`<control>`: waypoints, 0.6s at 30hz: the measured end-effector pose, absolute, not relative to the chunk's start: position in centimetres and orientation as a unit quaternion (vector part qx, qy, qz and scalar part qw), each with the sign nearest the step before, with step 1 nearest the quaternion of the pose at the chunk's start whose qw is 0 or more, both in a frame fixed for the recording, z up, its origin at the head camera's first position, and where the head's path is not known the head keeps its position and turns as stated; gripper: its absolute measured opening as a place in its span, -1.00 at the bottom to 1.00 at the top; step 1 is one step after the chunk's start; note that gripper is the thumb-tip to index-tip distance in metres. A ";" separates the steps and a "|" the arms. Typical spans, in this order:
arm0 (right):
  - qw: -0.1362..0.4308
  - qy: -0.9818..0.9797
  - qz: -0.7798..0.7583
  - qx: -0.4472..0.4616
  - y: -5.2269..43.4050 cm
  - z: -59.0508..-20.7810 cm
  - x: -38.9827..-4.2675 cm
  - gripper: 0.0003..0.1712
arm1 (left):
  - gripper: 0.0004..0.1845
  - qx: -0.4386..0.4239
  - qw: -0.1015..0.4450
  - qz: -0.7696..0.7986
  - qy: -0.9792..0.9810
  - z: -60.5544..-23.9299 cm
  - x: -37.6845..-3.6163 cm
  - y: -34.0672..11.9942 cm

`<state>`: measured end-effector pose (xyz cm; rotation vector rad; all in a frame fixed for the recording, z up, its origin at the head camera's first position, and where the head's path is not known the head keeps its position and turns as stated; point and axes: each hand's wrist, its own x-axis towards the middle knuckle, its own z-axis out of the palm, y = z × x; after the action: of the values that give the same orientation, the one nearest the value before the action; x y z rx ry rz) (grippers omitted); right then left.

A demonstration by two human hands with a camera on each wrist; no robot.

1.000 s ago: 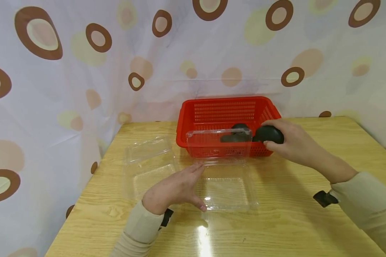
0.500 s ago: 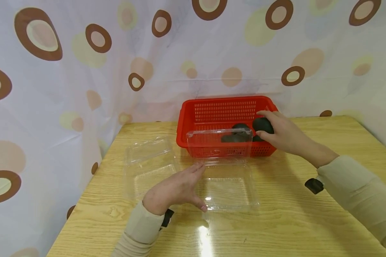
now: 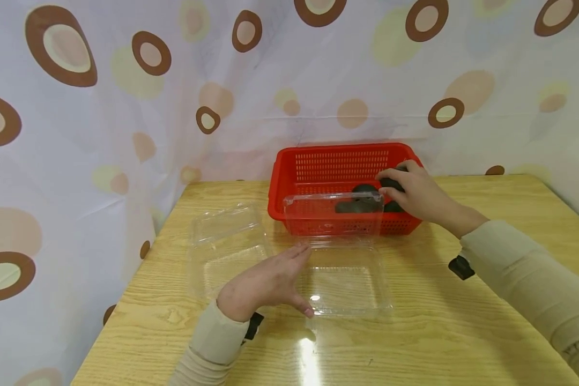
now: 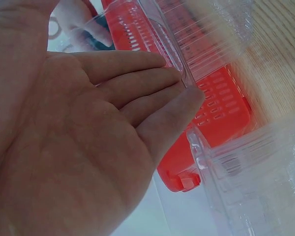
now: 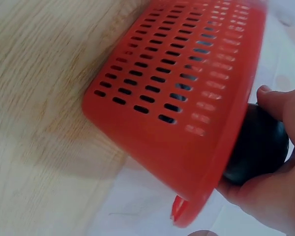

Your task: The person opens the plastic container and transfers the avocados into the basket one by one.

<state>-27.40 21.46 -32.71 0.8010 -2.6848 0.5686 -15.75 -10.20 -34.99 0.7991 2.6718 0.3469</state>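
Observation:
My right hand (image 3: 422, 195) grips a dark, smooth avocado (image 3: 392, 185) at the right end of the red plastic basket (image 3: 276, 187). In the right wrist view that avocado (image 5: 259, 145) is at the basket's rim, thumb and fingers around it. Several more dark avocados (image 3: 365, 194) lie inside, partly seen through a clear lid. My left hand (image 3: 270, 281) is at the left side of a clear hinged container (image 3: 342, 289), whose lid stands raised before the basket. In the left wrist view its fingers (image 4: 137, 86) are extended and the palm holds nothing.
A second clear hinged container (image 3: 231, 262), lid up, stands to the left, partly behind my left hand. Everything sits on a wooden table (image 3: 444, 321). A patterned curtain (image 3: 251, 107) hangs behind and along the left side.
My right hand has carried the avocado left and slightly back, from the basket's right front edge to inside its right end. My left hand and the containers stay in place.

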 end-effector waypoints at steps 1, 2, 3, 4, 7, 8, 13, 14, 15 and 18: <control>0.140 -0.930 0.197 0.277 21.4 -32.8 -27.7 -0.65 | 0.29 0.280 0.165 0.121 0.938 -35.0 -15.8 -10.2; 0.139 -0.931 0.197 0.275 21.4 -32.8 -27.9 -0.65 | 0.29 0.279 0.166 0.121 0.938 -35.0 -15.8 -10.2; 0.136 -0.932 0.196 0.273 21.3 -32.8 -28.1 -0.65 | 0.29 0.280 0.165 0.120 0.938 -35.0 -15.8 -10.2; 0.131 -0.934 0.197 0.268 21.3 -32.9 -28.4 -0.64 | 0.29 0.280 0.164 0.119 0.938 -35.0 -15.9 -10.2; 0.113 -0.941 0.194 0.252 21.3 -33.1 -29.0 -0.63 | 0.29 0.280 0.165 0.116 0.938 -35.0 -15.9 -10.2; 0.108 -0.943 0.193 0.249 21.2 -33.1 -29.2 -0.63 | 0.29 0.280 0.165 0.114 0.939 -35.0 -15.9 -10.2; 0.059 -0.955 0.191 0.219 21.0 -33.0 -30.0 -0.59 | 0.29 0.283 0.163 0.108 0.939 -34.9 -15.8 -10.2; 0.046 -0.958 0.190 0.212 20.9 -33.0 -30.1 -0.57 | 0.29 0.282 0.164 0.108 0.939 -34.8 -15.8 -10.1; 0.031 -0.961 0.187 0.202 20.8 -33.0 -30.2 -0.55 | 0.29 0.282 0.164 0.109 0.939 -34.8 -15.8 -10.1; -0.002 -0.968 0.177 0.180 20.6 -33.0 -30.5 -0.48 | 0.28 0.278 0.171 0.112 0.939 -34.8 -15.8 -10.1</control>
<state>-30.52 20.56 -33.02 0.5653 -3.0449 0.5558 -15.79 -10.10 -34.85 0.7885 2.6657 0.3172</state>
